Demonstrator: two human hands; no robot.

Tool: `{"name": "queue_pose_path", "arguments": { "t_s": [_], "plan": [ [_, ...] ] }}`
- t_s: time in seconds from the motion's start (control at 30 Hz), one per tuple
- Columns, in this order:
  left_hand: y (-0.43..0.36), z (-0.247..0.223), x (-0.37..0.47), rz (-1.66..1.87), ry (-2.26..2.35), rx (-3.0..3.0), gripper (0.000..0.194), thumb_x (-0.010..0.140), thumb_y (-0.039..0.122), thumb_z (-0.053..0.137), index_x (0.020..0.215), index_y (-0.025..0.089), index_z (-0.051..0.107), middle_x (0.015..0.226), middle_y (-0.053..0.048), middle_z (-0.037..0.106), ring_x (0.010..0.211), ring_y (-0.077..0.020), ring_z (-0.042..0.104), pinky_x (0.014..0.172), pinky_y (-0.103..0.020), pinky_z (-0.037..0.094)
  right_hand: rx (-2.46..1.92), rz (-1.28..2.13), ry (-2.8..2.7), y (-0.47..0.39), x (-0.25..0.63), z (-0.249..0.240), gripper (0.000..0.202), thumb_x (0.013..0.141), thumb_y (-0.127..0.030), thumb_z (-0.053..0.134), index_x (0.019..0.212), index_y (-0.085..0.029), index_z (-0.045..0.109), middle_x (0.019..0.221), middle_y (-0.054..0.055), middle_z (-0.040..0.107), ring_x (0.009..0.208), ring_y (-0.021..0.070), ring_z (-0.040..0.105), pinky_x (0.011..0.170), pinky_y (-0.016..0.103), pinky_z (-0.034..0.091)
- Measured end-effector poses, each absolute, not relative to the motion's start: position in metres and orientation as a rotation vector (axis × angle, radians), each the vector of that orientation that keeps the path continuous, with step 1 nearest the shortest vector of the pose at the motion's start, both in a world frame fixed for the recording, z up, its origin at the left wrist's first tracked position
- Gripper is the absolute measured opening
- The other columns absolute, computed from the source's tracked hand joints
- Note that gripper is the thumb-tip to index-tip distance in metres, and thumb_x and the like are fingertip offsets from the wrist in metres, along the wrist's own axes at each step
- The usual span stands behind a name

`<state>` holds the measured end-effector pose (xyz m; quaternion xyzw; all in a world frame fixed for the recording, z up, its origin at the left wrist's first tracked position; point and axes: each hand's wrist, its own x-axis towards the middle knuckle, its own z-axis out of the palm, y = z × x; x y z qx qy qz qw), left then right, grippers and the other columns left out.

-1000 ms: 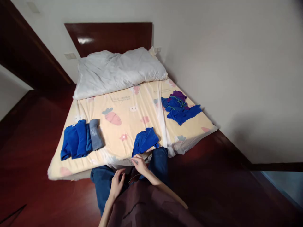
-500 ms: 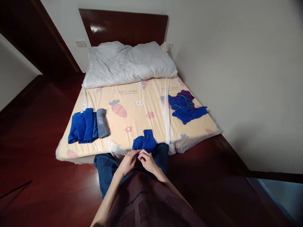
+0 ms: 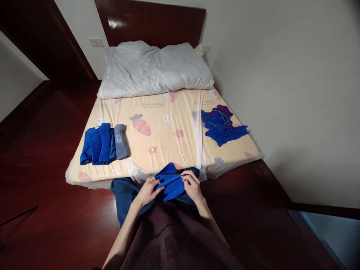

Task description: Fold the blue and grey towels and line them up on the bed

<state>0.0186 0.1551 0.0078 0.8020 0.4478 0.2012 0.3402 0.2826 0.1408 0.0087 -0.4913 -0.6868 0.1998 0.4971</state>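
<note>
A blue towel (image 3: pixel 171 186) hangs between my two hands at the front edge of the bed, over my lap, with its far corner on the sheet. My left hand (image 3: pixel 148 191) is closed on the towel's left end, thumb and fingers on the cloth. At the right end, my right hand (image 3: pixel 192 184) pinches the upper edge with bent fingers. On the bed's left side lie folded blue towels (image 3: pixel 97 145) side by side, and a grey rolled towel (image 3: pixel 121 141) with white print rests against them.
Crumpled blue cloths (image 3: pixel 222 131) and a purple cloth (image 3: pixel 222 110) lie at the bed's right side. A white quilt (image 3: pixel 154 71) covers the head end, below a dark wooden headboard (image 3: pixel 152 22). The bed sheet (image 3: pixel 168 137) is yellow with carrot prints. A wall (image 3: pixel 295 93) stands on the right.
My hands have moved apart, the right one outward. The blue towel, bunched on the bed edge before, is now spread between them and closer to my body.
</note>
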Motion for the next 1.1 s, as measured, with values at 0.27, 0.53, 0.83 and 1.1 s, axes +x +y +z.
{"name": "queue_pose_path", "arguments": {
  "t_s": [0.27,0.53,0.83,1.1],
  "plan": [
    [0.159,0.028,-0.047,0.678,1.467,1.787,0.042,0.087,0.059,0.063,0.086,0.017,0.061,0.079,0.000,0.065,0.072,-0.0158,0.058,0.068,-0.024,0.045,-1.277,0.399,-1.566,0.156,0.315,0.016,0.014,0.096,-0.022,0.057,0.084,-0.024,0.064,0.092,0.005,0.071,0.089,0.0182,0.068,0.082,0.033,0.057],
    [0.172,0.097,-0.080,0.758,1.496,1.965,0.038,0.094,0.053,0.056,0.087,0.017,0.066,0.082,-0.003,0.069,0.075,-0.0170,0.063,0.070,-0.024,0.048,-1.384,0.522,-1.493,0.158,0.304,0.009,0.019,0.091,-0.041,0.069,0.088,-0.023,0.070,0.085,0.004,0.069,0.073,0.0163,0.062,0.072,0.029,0.054],
    [0.186,0.177,-0.100,1.388,1.520,2.562,0.010,0.082,0.018,0.077,0.087,0.021,0.069,0.069,0.003,0.061,0.059,-0.0097,0.054,0.060,-0.022,0.043,-1.366,1.417,-1.800,0.129,0.246,-0.046,0.028,0.076,-0.041,0.082,0.088,-0.017,0.076,0.072,-0.001,0.068,0.062,0.0135,0.055,0.058,0.024,0.042],
    [0.164,0.189,-0.137,1.534,1.778,2.559,0.033,0.074,0.012,0.070,0.094,0.037,0.074,0.067,0.002,0.061,0.054,-0.0176,0.054,0.056,-0.032,0.041,-1.625,1.527,-2.127,0.112,0.246,-0.079,0.026,0.087,-0.033,0.067,0.110,-0.023,0.076,0.113,0.006,0.075,0.104,0.0248,0.068,0.088,0.030,0.050]
  ]
}}
